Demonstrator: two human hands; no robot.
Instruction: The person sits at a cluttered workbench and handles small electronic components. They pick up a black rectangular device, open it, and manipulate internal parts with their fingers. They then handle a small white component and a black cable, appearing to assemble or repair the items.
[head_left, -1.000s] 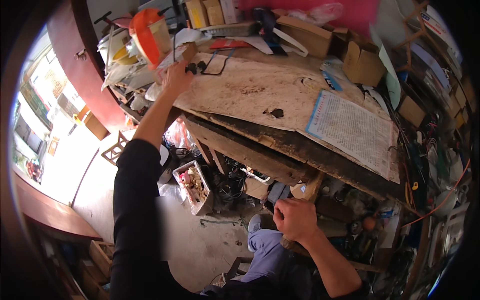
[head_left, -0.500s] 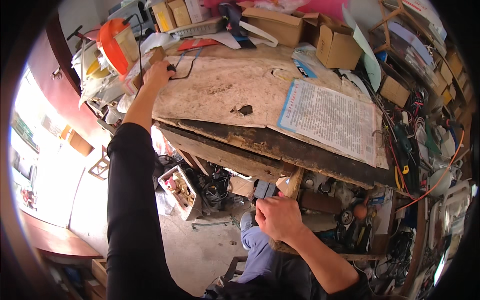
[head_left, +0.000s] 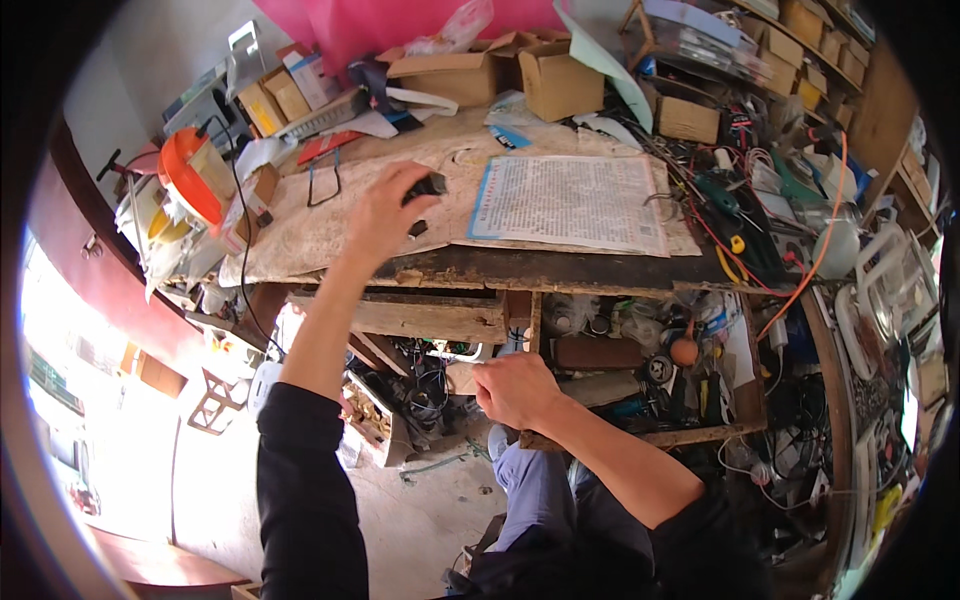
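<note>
My left hand is raised over the worktable, its fingers closed around a small black object. Motion blur hides exactly what the object is. Just below it, near a dark hole in the table's worn cover, a printed sheet with a blue edge lies flat to the right. My right hand is closed like a fist at the left side of a pulled-out drawer. Its fingertips are turned out of sight, so whether they grip the drawer's wall cannot be seen.
Tools and jars fill the drawer around a round orange-brown thing. Cardboard boxes stand at the table's back. An orange-and-white container sits at the far left. Pliers with yellow handles and an orange cable are on the right.
My left hand has lifted off the table's left side and come right and nearer, carrying the black object. A bent dark wire stays behind. The view has turned right; my right hand remains by the drawer.
</note>
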